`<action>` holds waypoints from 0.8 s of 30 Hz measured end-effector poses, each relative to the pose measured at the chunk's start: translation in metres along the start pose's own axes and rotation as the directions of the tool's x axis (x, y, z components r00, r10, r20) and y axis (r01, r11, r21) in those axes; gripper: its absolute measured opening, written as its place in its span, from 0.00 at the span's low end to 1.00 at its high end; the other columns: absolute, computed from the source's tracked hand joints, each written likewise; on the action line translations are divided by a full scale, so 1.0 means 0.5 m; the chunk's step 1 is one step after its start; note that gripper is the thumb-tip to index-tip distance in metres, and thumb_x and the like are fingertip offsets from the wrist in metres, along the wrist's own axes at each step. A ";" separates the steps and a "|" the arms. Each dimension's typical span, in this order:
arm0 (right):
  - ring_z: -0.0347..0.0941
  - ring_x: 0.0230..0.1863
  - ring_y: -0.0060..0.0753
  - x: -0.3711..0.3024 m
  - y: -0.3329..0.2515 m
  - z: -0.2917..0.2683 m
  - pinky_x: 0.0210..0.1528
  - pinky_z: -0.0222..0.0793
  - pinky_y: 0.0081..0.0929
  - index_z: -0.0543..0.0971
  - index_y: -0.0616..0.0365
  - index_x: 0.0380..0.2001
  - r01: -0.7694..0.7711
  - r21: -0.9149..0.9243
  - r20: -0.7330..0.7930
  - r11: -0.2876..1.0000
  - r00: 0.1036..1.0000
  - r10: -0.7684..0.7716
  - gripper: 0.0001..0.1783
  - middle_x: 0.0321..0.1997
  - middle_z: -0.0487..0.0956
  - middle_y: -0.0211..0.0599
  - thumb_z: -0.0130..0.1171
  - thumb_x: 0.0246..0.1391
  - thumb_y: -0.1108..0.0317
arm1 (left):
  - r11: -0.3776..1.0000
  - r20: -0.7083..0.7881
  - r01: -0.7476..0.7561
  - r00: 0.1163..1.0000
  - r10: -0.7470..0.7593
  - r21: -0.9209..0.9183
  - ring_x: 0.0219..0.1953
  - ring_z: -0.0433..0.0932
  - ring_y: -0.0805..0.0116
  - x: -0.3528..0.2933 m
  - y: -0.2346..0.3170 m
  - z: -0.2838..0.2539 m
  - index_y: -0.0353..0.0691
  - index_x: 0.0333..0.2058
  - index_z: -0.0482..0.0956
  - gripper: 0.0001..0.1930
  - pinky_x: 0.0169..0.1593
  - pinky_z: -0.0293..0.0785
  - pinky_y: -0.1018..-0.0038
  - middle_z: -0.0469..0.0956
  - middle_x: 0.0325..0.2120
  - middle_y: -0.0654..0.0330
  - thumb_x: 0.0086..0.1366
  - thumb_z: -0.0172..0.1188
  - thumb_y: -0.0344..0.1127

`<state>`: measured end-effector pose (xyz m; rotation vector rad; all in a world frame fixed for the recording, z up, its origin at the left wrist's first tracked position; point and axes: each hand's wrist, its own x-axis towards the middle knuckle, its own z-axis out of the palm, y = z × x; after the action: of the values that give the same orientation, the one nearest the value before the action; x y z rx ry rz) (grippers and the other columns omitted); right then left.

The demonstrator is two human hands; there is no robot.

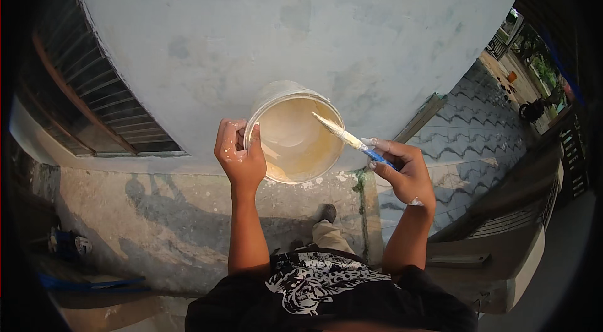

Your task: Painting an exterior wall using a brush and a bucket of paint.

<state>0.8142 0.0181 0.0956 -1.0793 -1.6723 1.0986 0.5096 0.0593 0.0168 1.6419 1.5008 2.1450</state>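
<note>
A round, pale plastic bucket [301, 176] is held up in front of me, tilted so that its mouth faces me. Whitish and cream paint [286, 128] coats its inside. My left hand [240, 150], spotted with paint, grips the bucket's left rim, thumb over the edge. In my right hand [407, 172], also smeared with white, is a paintbrush [344, 136] with a blue handle. Its paint-covered bristle end points up and left, in front of the bucket's opening. Whether the bristles touch the inside I cannot tell.
A patchy pale grey wall [239, 30] rises ahead. At left is a barred window [107, 81]. Below lies a concrete ledge [176, 219] with paint specks and shadows, and my shoe [328, 212] on it. Grey patterned tiles [471, 125] spread at right, beside a low concrete structure [502, 269].
</note>
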 end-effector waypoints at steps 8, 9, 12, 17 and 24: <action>0.80 0.36 0.60 0.000 -0.017 0.103 0.42 0.75 0.44 0.84 0.66 0.50 0.074 -0.515 -0.002 0.854 0.996 -0.088 0.19 0.39 0.83 0.58 0.62 0.52 0.80 | 0.993 -0.038 -0.106 0.993 0.108 0.048 0.27 0.76 0.63 -0.058 0.041 -0.013 0.32 0.36 0.78 0.08 0.29 0.72 0.70 0.74 0.30 0.54 0.60 0.67 0.19; 0.80 0.36 0.60 0.001 -0.006 0.113 0.42 0.75 0.44 0.84 0.66 0.50 0.066 -0.516 -0.012 0.854 0.996 -0.085 0.19 0.39 0.83 0.58 0.62 0.52 0.80 | 0.993 -0.030 -0.107 0.994 0.109 0.041 0.27 0.76 0.63 -0.063 0.041 -0.008 0.32 0.36 0.78 0.08 0.29 0.72 0.70 0.74 0.30 0.54 0.60 0.67 0.19; 0.80 0.39 0.60 0.017 0.032 0.149 0.42 0.75 0.46 0.85 0.65 0.49 0.114 -0.652 -0.044 0.750 0.981 -0.187 0.17 0.38 0.83 0.55 0.65 0.54 0.78 | 0.975 -0.046 -0.202 0.977 0.207 0.094 0.28 0.77 0.58 -0.071 0.035 0.001 0.31 0.35 0.78 0.08 0.29 0.73 0.68 0.74 0.30 0.53 0.58 0.67 0.18; 0.81 0.40 0.61 0.090 0.070 0.188 0.44 0.77 0.50 0.84 0.65 0.47 0.111 -0.759 0.035 0.642 0.991 -0.130 0.15 0.42 0.83 0.57 0.61 0.57 0.75 | 0.976 -0.024 -0.167 0.985 0.172 0.141 0.28 0.78 0.53 -0.077 0.048 0.009 0.32 0.33 0.79 0.08 0.31 0.74 0.65 0.74 0.29 0.53 0.56 0.65 0.16; 0.83 0.35 0.61 0.138 0.170 0.252 0.40 0.79 0.50 0.84 0.67 0.36 0.214 -0.840 0.200 0.499 0.976 -0.083 0.09 0.33 0.83 0.60 0.57 0.53 0.77 | 0.971 0.004 -0.182 0.983 0.184 0.153 0.29 0.76 0.55 -0.082 0.035 -0.019 0.30 0.34 0.78 0.08 0.32 0.71 0.67 0.73 0.29 0.53 0.57 0.67 0.17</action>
<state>0.6945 0.0760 -0.0054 -1.4197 -2.4716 0.1213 0.5286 0.0213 -0.0001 1.8916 1.6120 2.1782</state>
